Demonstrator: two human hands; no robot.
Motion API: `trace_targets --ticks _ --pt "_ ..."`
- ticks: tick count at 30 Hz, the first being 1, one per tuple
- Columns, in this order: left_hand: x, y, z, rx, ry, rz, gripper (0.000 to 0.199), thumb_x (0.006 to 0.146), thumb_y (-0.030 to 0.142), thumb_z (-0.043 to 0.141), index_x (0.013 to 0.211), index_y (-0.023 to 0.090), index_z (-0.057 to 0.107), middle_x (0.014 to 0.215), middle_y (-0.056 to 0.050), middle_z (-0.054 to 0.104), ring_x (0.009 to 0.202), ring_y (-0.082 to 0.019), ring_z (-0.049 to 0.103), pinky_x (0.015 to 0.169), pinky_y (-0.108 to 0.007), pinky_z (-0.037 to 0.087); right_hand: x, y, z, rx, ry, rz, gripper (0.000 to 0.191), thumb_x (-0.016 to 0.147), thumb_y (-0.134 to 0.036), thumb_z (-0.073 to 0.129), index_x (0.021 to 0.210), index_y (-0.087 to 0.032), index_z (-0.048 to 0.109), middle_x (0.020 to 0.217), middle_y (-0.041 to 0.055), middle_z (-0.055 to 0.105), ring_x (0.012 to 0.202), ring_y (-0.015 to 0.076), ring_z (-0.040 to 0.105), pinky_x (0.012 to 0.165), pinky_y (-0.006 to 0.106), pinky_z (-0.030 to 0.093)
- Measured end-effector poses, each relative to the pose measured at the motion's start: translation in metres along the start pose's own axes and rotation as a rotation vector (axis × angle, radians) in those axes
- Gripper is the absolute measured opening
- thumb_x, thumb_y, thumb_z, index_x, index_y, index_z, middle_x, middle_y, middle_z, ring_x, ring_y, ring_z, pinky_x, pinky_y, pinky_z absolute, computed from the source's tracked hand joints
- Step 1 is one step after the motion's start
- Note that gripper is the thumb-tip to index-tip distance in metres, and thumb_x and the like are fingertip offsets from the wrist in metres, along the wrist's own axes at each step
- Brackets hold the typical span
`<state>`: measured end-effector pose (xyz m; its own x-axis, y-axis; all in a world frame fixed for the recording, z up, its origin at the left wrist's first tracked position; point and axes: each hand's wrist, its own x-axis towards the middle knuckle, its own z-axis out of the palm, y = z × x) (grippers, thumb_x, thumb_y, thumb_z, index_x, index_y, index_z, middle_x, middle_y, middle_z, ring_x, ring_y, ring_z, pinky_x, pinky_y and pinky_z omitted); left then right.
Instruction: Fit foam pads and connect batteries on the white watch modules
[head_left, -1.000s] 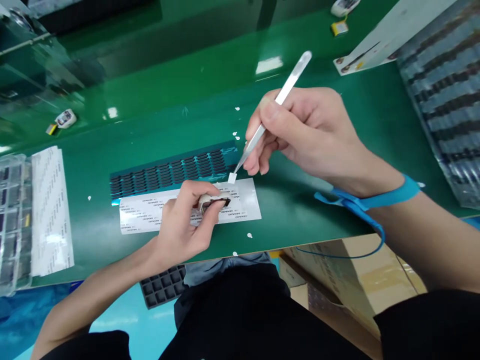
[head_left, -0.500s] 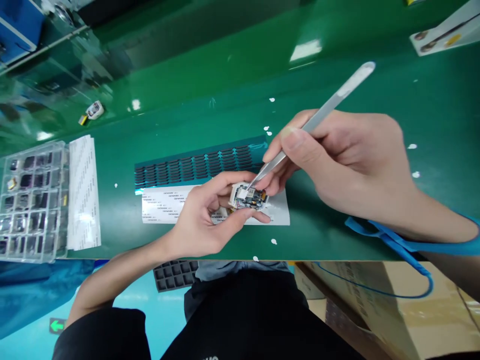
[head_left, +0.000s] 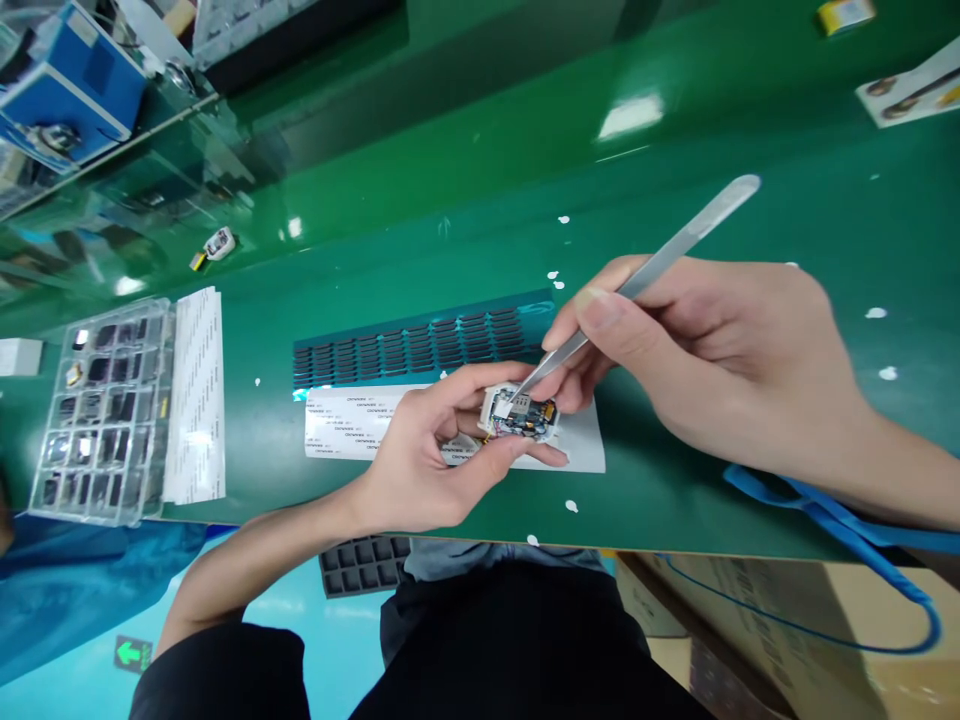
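Observation:
Held between the thumb and fingers of my left hand (head_left: 435, 445) is a small white-cased electronic device (head_left: 531, 418), its circuit board facing up. My right hand (head_left: 690, 350) grips metal tweezers (head_left: 675, 250) like a pen. Their tips meet a pale patch at the left part of the board; whether they pinch anything is too small to tell. Below the hands lies a white printed backing sheet (head_left: 352, 425). Just behind it is a teal sheet (head_left: 420, 345) carrying rows of thin dark strips.
At the left stand a clear compartment tray (head_left: 154, 420) with dark parts and another printed sheet (head_left: 199, 400). Farther back lies a similar small device (head_left: 220, 244). A blue wrist strap cord (head_left: 840, 530) hangs by my right arm. Small white bits dot the green table (head_left: 660, 515).
The view has shifted, so the table and hands appear slightly lower and farther right. Both hands keep their holds, with the tweezer tips still at the board.

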<state>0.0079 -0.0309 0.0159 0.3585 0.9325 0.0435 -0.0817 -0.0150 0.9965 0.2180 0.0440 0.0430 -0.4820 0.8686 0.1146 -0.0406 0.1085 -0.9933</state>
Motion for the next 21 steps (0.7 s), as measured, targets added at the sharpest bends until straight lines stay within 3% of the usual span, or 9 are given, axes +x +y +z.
trace_targets --ticks 7,15,18,21 --pt "0.0 -0.001 -0.001 0.015 -0.005 -0.004 0.035 0.109 0.026 0.074 0.141 0.015 0.062 0.122 -0.012 0.083 0.096 -0.026 0.089 0.087 -0.033 0.078 -0.002 0.002 -0.001 -0.033 0.009 -0.014 0.037 0.111 -0.055 0.072 0.09 -0.025 0.074 0.08 0.0006 0.077 0.066 0.0135 0.077 0.06 0.022 0.066" --pt "-0.003 -0.003 -0.003 -0.02 0.015 -0.004 0.027 0.117 0.03 0.062 0.14 0.017 0.067 0.124 -0.011 0.084 0.093 -0.027 0.089 0.083 -0.035 0.077 -0.002 0.002 0.004 -0.11 0.007 -0.057 0.025 0.115 -0.032 0.062 0.093 -0.027 0.072 0.08 -0.0014 0.078 0.065 0.0119 0.076 0.062 0.021 0.065" --pt "-0.003 -0.003 -0.002 -0.04 0.042 -0.006 0.023 0.116 0.025 0.063 0.136 0.016 0.069 0.117 -0.009 0.086 0.092 -0.027 0.089 0.08 -0.032 0.077 -0.007 0.005 0.003 -0.187 0.023 -0.074 0.024 0.114 -0.039 0.066 0.095 -0.026 0.074 0.08 -0.0017 0.078 0.065 0.0119 0.076 0.063 0.022 0.065" --pt "-0.001 -0.001 -0.002 -0.02 0.057 -0.019 0.02 0.116 0.024 0.063 0.131 0.016 0.072 0.113 -0.008 0.087 0.09 -0.026 0.089 0.078 -0.03 0.076 -0.021 0.016 -0.004 -0.188 0.094 -0.098 0.03 0.11 -0.055 0.073 0.101 -0.027 0.078 0.086 0.0005 0.08 0.076 0.0177 0.08 0.067 0.028 0.068"
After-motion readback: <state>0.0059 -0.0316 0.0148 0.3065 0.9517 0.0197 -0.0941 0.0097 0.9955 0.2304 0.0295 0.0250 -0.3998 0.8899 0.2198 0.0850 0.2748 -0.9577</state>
